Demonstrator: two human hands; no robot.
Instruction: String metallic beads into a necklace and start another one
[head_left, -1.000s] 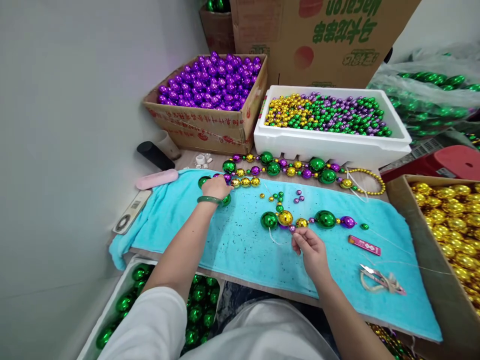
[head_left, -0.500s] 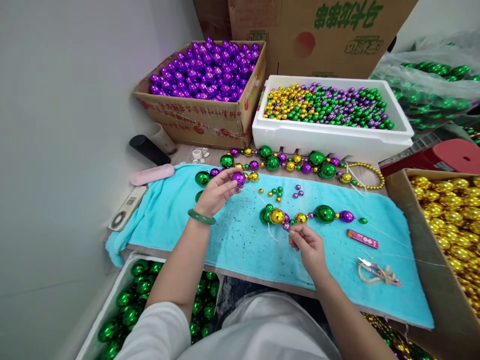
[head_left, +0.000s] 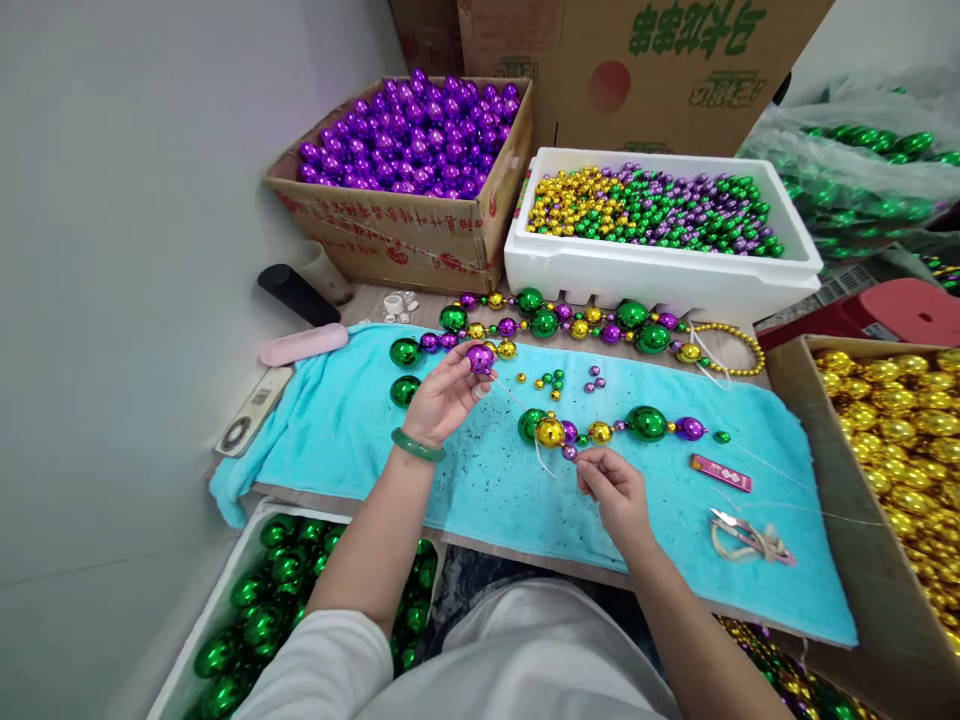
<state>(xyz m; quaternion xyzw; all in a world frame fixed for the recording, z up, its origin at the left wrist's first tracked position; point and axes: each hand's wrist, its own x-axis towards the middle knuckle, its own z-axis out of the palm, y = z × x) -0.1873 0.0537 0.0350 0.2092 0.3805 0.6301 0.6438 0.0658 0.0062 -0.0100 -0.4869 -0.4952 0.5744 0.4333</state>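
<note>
Held purple bead (head_left: 480, 359): hole too small to tell; gold-bead box (head_left: 832, 480) cut off at right; green-bead box (head_left: 202, 610) cut off below.

You're in a wht top (head_left: 517, 665) at 6 o'clock, short L sleeve (head_left: 330, 655) & grn bangle (head_left: 418, 446) at 7.

Bright diffuse light, bead glare, stretched edges.

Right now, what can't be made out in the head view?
All in the head view:
- String end by the purple ball: too small.
- Green balls' tub: partly hidden by the left forearm.
- Gold balls' box: cut off by the right edge.
- Pink packet's print: too small.
</note>
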